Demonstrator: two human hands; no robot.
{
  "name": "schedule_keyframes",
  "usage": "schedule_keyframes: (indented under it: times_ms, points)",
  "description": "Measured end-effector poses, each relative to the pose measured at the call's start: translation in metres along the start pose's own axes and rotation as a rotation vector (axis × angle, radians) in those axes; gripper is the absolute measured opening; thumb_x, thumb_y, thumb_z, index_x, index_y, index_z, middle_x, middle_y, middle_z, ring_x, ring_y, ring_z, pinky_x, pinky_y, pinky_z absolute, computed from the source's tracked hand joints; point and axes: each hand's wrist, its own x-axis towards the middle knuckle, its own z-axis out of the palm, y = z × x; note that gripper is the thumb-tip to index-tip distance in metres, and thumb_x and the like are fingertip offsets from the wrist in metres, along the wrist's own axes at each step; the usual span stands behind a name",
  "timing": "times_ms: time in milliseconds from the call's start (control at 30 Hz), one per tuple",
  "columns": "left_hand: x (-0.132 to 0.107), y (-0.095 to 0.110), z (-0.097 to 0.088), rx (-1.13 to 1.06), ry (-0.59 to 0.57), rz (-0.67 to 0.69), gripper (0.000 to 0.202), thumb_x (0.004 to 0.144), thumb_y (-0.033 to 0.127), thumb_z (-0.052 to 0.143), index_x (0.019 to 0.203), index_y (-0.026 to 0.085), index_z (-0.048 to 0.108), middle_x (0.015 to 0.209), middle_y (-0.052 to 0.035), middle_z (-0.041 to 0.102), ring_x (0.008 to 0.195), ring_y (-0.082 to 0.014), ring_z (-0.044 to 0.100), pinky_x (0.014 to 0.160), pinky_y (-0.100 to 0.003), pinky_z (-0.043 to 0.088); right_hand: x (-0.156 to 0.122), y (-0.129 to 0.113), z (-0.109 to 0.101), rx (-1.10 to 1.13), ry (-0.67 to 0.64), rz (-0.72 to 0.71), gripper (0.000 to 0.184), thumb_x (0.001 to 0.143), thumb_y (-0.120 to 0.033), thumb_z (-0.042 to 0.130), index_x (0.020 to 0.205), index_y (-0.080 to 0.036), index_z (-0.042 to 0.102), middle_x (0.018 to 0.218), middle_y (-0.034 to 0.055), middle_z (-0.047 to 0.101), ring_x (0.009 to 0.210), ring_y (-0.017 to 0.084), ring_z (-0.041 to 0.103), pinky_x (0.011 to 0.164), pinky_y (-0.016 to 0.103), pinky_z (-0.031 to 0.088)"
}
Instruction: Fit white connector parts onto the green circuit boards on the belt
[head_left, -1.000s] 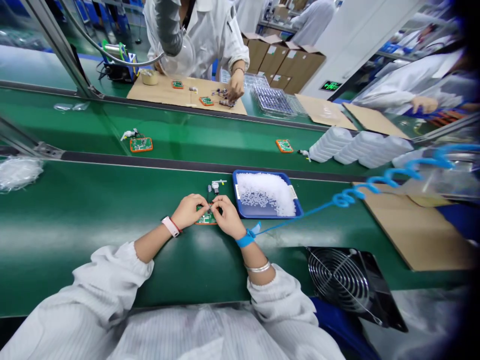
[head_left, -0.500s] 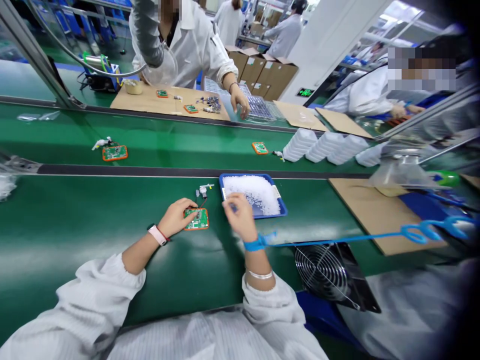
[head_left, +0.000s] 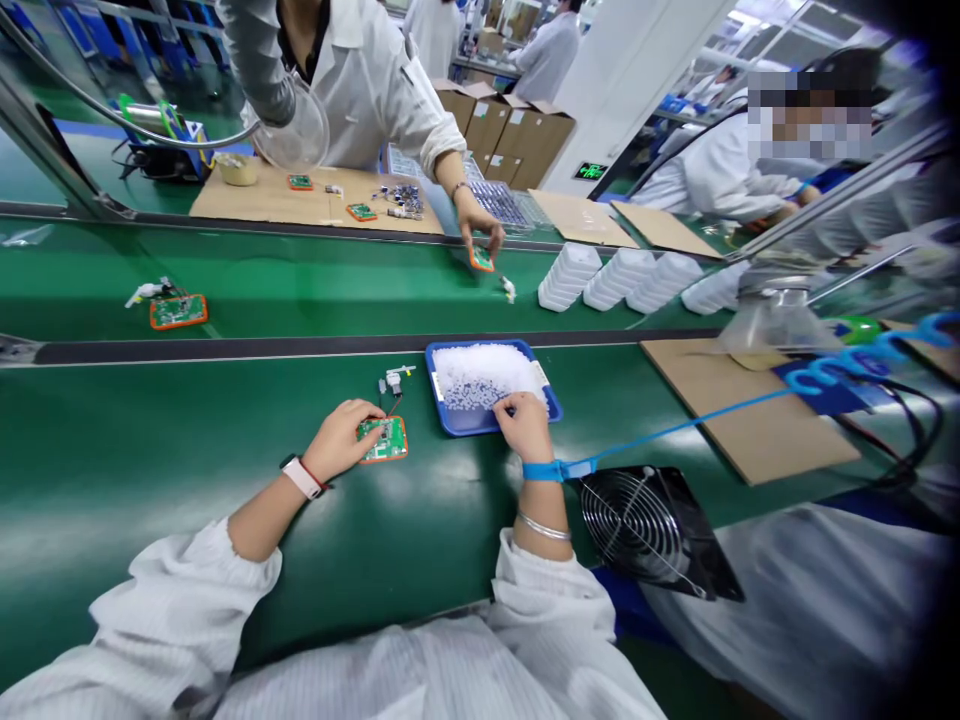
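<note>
My left hand (head_left: 343,438) grips the left edge of a green circuit board (head_left: 391,438) with an orange rim, lying flat on the green bench. Thin wires run from the board's far side to a small white connector part (head_left: 394,381). My right hand (head_left: 523,421) is over the near right corner of a blue tray (head_left: 456,424), its fingertips pinched together. Small white plastic pieces (head_left: 487,370) are heaped in that tray. Whatever the right fingertips hold, if anything, is too small to make out. A blue wrist strap (head_left: 546,470) circles the right wrist.
A black fan (head_left: 637,525) with a wire guard is right of my right arm. The strap's blue cord (head_left: 697,418) stretches rightward over a cardboard sheet (head_left: 739,410). Across the divider, a co-worker's hand (head_left: 480,222) holds another board near stacked white trays (head_left: 570,277).
My right hand has moved right, from the tray's left side to its near right corner. My left hand stays on the board. The co-worker's hand has come down and picked up a board.
</note>
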Motion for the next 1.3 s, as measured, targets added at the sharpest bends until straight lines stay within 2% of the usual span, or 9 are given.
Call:
schedule_keyframes:
  times_ms: [133,200,300,400,533,767,1100,1200,1300]
  points:
    - [0.000,0.000,0.000,-0.014,0.004,-0.004,0.020,0.085,0.028,0.050,0.096,0.017,0.062,0.096,-0.0075,0.066,0.090,-0.0216,0.058,0.082,-0.036,0.045,0.001,-0.002,-0.005,-0.006,-0.008,0.015,0.015,0.071,-0.018,0.051,0.056,-0.019,0.054,0.074,0.0078,0.055,0.076,0.022,0.049,0.078,0.038,0.040]
    - [0.001,0.001,-0.001,-0.036,0.019,-0.016,0.019,0.084,0.028,0.052,0.095,0.016,0.062,0.095,-0.0076,0.066,0.089,-0.0215,0.058,0.081,-0.036,0.045,0.000,-0.013,-0.008,0.057,0.029,-0.022,0.016,0.073,-0.017,0.050,0.057,-0.019,0.052,0.076,0.0082,0.054,0.081,0.023,0.050,0.082,0.040,0.040]
    - [0.001,0.003,-0.001,-0.116,0.053,-0.040,0.018,0.084,0.028,0.053,0.092,0.017,0.064,0.092,-0.0068,0.067,0.085,-0.0199,0.060,0.078,-0.034,0.046,-0.010,-0.050,-0.005,0.280,0.055,-0.198,0.015,0.079,-0.021,0.049,0.065,-0.019,0.053,0.086,0.0089,0.054,0.091,0.023,0.052,0.087,0.040,0.040]
    - [0.001,0.004,-0.001,-0.220,0.085,-0.039,0.017,0.085,0.028,0.053,0.087,0.018,0.067,0.090,-0.0057,0.068,0.085,-0.0184,0.061,0.078,-0.031,0.046,-0.027,-0.098,0.010,0.518,-0.075,-0.396,0.014,0.083,-0.023,0.048,0.071,-0.020,0.053,0.093,0.0074,0.053,0.095,0.020,0.053,0.088,0.038,0.042]
    - [0.002,0.005,0.000,-0.272,0.094,-0.021,0.015,0.085,0.027,0.055,0.085,0.019,0.068,0.089,-0.0048,0.069,0.087,-0.0182,0.061,0.081,-0.032,0.046,-0.046,-0.133,0.035,0.648,-0.228,-0.453,0.012,0.084,-0.020,0.047,0.073,-0.020,0.052,0.092,0.0066,0.051,0.094,0.019,0.052,0.084,0.035,0.043]
    - [0.002,0.003,0.003,-0.156,0.099,-0.079,0.010,0.080,0.021,0.059,0.074,0.019,0.068,0.085,-0.0036,0.069,0.084,-0.0187,0.061,0.080,-0.034,0.046,-0.046,-0.126,0.051,0.600,-0.278,-0.440,0.011,0.083,-0.019,0.050,0.072,-0.020,0.053,0.091,0.0063,0.053,0.094,0.019,0.051,0.086,0.038,0.040]
    - [0.008,0.006,-0.001,-0.052,0.031,-0.189,0.011,0.078,0.017,0.058,0.070,0.017,0.066,0.080,-0.0035,0.067,0.076,-0.0170,0.062,0.073,-0.029,0.046,-0.043,-0.129,0.060,0.580,-0.331,-0.351,0.017,0.077,-0.014,0.049,0.061,-0.019,0.051,0.081,0.0034,0.051,0.081,0.016,0.052,0.076,0.032,0.043]
    - [-0.002,0.007,-0.003,0.012,0.062,-0.123,0.014,0.079,0.028,0.061,0.087,0.017,0.065,0.090,-0.0061,0.066,0.085,-0.0203,0.060,0.077,-0.032,0.046,-0.043,-0.135,0.047,0.616,-0.271,-0.379,0.014,0.078,-0.014,0.050,0.065,-0.019,0.054,0.082,0.0030,0.052,0.083,0.016,0.053,0.078,0.032,0.043]
    - [-0.016,0.009,-0.005,0.126,-0.008,0.001,0.049,0.074,0.044,0.068,0.115,0.020,0.056,0.112,-0.0096,0.063,0.106,-0.0274,0.054,0.089,-0.040,0.041,-0.033,-0.123,0.023,0.601,-0.109,-0.401,0.012,0.081,-0.018,0.050,0.071,-0.020,0.056,0.087,0.0044,0.055,0.088,0.017,0.054,0.083,0.033,0.043]
